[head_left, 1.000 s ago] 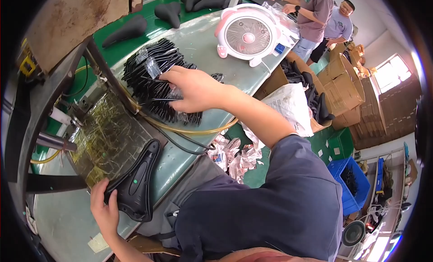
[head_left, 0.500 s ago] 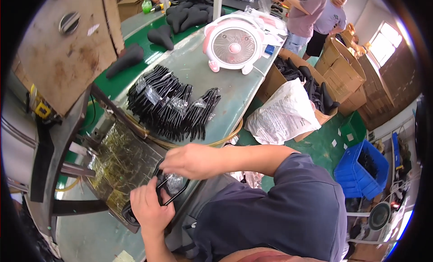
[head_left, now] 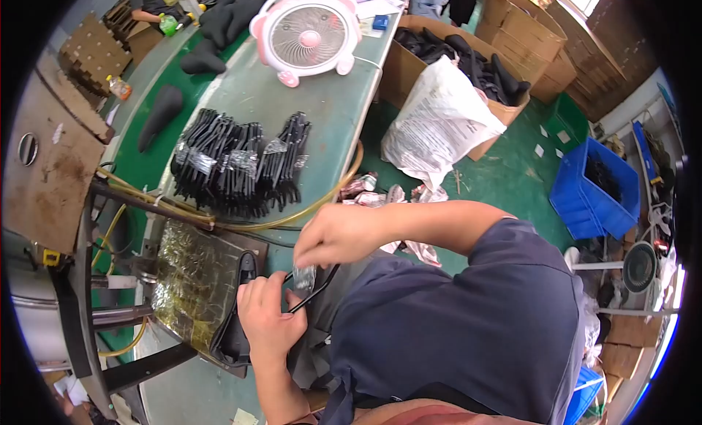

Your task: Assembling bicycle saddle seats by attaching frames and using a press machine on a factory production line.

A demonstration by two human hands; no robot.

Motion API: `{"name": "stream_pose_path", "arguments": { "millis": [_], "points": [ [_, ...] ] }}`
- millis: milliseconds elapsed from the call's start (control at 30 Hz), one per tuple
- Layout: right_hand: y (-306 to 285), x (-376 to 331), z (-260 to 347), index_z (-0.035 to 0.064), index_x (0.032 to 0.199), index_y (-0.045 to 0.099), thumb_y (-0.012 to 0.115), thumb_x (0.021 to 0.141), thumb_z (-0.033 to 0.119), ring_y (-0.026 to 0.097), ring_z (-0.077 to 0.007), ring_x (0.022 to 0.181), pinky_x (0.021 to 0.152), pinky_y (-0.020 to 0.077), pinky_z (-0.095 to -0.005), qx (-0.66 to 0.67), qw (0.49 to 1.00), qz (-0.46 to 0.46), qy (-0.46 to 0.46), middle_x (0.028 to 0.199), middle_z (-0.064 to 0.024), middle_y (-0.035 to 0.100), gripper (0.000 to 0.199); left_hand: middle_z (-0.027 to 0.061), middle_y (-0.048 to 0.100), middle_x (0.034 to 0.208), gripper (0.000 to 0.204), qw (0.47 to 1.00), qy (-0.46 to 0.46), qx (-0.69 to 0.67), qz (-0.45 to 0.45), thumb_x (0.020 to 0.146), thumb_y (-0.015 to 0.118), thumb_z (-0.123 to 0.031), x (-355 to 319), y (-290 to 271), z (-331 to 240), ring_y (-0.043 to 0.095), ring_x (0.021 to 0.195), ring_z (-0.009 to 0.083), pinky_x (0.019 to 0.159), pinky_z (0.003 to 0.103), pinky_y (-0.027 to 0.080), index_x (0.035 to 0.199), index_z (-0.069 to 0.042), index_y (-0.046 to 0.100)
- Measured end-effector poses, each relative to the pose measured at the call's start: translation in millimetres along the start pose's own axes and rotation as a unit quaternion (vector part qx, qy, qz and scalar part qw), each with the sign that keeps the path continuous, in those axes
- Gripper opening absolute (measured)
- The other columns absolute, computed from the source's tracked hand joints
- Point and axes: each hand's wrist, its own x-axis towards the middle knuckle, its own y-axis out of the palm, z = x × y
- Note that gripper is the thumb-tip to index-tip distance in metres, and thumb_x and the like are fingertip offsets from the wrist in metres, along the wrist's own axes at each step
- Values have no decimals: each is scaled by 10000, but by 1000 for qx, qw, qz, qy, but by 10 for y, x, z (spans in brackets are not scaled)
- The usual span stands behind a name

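Both hands are busy at the near edge of the table (head_left: 333,122), and this is where it gets fiddly. The left hand (head_left: 269,320) has its fingers and thumb closed on a black bent metal rod (head_left: 316,295), angled out to the right, while the right hand (head_left: 335,232), fingers drawn narrow, pinches at the clear plastic film (head_left: 304,280) by the rod. The fingertips partly hide the spot, so I can't tell whether that right pinch takes in the metal too. Here's the danger: if the film clings and the right hand yanks, a sudden release could twist the rod out of the left thumb and drop it beside the person's lap. A torn scrap of wrap could stay stuck on the rod as well. Just left, the black saddle shell (head_left: 232,339) lies on the film-covered plate (head_left: 191,285), close under the left hand, so a careless swing of the wrist might nudge it askew or let the rod scratch it. Farther off, past the yellow hose (head_left: 327,201), sit the bundled black rods (head_left: 235,169); reaching across there, a sleeve or forearm could catch that hose and drag it against the bundles.
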Motion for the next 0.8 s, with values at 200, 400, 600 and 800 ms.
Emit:
{"name": "stream_pose_path", "arguments": {
  "millis": [200, 400, 600, 800],
  "points": [
    [-264, -201, -150, 25, 1010, 809, 745, 994, 264, 745, -293, 754, 734, 583, -419, -148, 955, -247, -63, 833, -161, 766, 248, 131, 550, 807, 370, 995, -20, 42, -89, 728, 680, 13, -111, 53, -51, 546, 718, 356, 697, 466, 422, 1097, -12, 660],
    [-491, -545, -96, -10, 1063, 802, 773, 1014, 194, 706, -147, 764, 737, 579, -337, -166, 931, -324, 16, 860, -106, 773, 212, 122, 553, 804, 381, 994, -19, 36, -98, 732, 665, 31, -58, 189, -204, 538, 686, 345, 670, 456, 428, 1112, 12, 658],
    [-563, -681, 59, 8, 981, 771, 754, 1057, 303, 605, -31, 703, 604, 489, -240, -9, 948, -298, 112, 784, 31, 693, 305, 72, 507, 753, 398, 983, -118, -70, -123, 743, 659, 39, -37, 154, -226, 474, 614, 242, 585, 371, 409, 1137, 5, 692],
    [-561, -576, 21, 94, 789, 651, 699, 1083, 437, 533, -22, 576, 522, 420, -222, 157, 954, -247, 62, 658, 50, 586, 454, 35, 528, 785, 455, 953, -167, -215, -132, 691, 678, 58, -70, 157, -160, 426, 617, 128, 569, 268, 359, 1143, 16, 708]
  ]
}}
